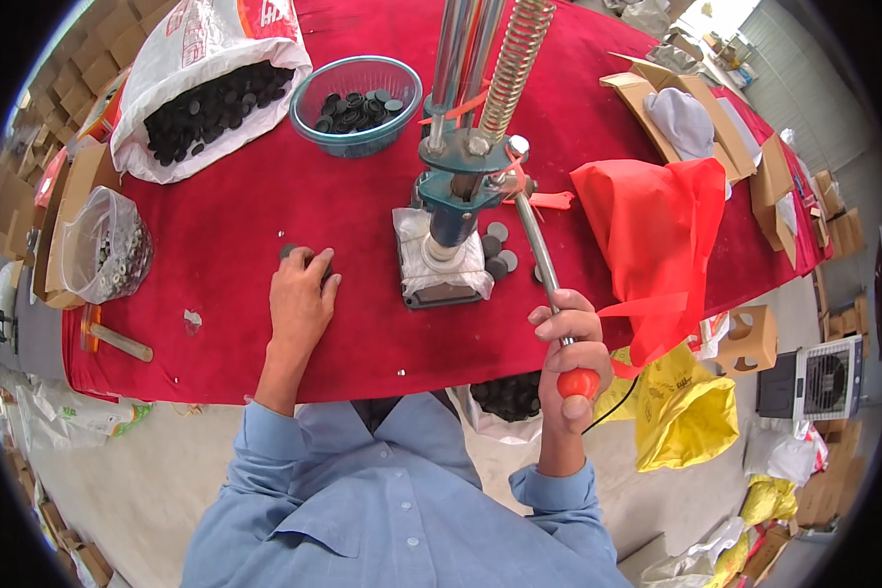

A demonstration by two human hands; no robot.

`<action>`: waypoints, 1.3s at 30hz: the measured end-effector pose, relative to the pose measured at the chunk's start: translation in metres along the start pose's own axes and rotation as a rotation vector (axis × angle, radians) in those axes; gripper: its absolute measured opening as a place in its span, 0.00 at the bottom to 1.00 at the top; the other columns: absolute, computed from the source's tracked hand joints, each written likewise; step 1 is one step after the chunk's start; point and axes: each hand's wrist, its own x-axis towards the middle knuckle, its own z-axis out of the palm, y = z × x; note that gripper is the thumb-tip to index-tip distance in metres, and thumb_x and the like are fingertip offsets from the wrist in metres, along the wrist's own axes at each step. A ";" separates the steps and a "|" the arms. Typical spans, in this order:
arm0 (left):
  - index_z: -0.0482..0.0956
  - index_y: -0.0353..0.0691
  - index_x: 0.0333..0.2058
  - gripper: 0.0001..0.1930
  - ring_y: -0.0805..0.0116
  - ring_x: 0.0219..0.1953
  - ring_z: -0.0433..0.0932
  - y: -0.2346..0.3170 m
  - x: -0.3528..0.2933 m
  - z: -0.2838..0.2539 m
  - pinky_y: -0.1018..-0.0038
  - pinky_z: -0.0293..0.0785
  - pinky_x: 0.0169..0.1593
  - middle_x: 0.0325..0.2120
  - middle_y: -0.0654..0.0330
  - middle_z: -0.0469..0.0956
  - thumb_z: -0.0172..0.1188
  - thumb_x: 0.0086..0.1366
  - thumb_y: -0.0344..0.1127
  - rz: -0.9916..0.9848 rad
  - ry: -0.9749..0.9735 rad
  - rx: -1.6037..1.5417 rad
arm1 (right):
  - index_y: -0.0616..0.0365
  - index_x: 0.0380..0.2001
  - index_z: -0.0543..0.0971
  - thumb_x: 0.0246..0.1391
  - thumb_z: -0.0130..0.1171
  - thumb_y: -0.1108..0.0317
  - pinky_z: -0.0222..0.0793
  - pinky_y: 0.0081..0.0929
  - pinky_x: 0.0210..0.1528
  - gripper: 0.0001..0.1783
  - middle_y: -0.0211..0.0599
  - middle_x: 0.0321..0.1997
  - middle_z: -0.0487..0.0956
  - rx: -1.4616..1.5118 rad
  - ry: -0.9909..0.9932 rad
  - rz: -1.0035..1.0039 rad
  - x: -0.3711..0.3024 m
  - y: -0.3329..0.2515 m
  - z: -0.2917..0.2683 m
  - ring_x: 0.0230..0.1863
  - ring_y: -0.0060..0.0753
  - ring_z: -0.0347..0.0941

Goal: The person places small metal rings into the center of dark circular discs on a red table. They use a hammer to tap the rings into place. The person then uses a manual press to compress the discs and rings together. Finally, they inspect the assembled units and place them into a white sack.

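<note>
My right hand (pixel 572 338) is wrapped round the metal lever (pixel 541 243) of a green hand press, just above its red ball knob (pixel 577 383). At the left of the press, my left hand (pixel 302 299) rests on the red cloth, fingers curled over a black disc (pixel 289 251) that shows at the fingertips. The press ram (pixel 454 227) comes down on a base (pixel 445 294) wrapped in white plastic; whatever lies under the ram is hidden. Several dark discs (pixel 498 257) lie on the cloth at the right of the base.
Black discs fill a blue-green plastic bowl (pixel 356 145) and a white sack (pixel 135 147) at the back. A clear tub of small metal rings (pixel 108 245) and a hammer (pixel 118 339) are at left. A red cloth bag (pixel 657 225) and open cardboard boxes (pixel 730 132) occupy the right.
</note>
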 end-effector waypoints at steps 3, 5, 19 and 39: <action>0.84 0.37 0.54 0.23 0.55 0.42 0.84 -0.006 -0.002 0.004 0.61 0.81 0.46 0.43 0.51 0.83 0.76 0.60 0.33 0.040 0.041 -0.103 | 0.57 0.34 0.79 0.65 0.60 0.33 0.76 0.51 0.55 0.32 0.48 0.41 0.82 -0.083 -0.004 -0.025 0.011 -0.007 -0.002 0.61 0.60 0.74; 0.81 0.36 0.57 0.27 0.56 0.37 0.84 0.009 -0.001 0.001 0.63 0.81 0.42 0.40 0.52 0.84 0.76 0.59 0.32 -0.038 0.019 -0.266 | 0.59 0.35 0.79 0.65 0.60 0.34 0.78 0.49 0.53 0.33 0.48 0.39 0.82 -0.120 -0.051 -0.073 0.028 -0.014 -0.006 0.56 0.57 0.77; 0.69 0.34 0.64 0.40 0.45 0.41 0.85 0.109 0.050 0.045 0.55 0.82 0.43 0.40 0.46 0.85 0.80 0.55 0.32 0.092 -0.001 -0.526 | 0.68 0.39 0.78 0.67 0.53 0.51 0.79 0.36 0.42 0.24 0.41 0.30 0.78 0.085 -0.054 0.140 0.159 -0.047 0.013 0.34 0.36 0.80; 0.86 0.35 0.52 0.20 0.46 0.49 0.83 -0.043 0.017 -0.008 0.55 0.81 0.52 0.47 0.47 0.80 0.73 0.63 0.37 -0.240 0.005 -0.036 | 0.58 0.38 0.77 0.71 0.58 0.40 0.78 0.47 0.50 0.28 0.50 0.38 0.83 -0.152 -0.001 -0.128 0.012 -0.012 -0.003 0.52 0.56 0.78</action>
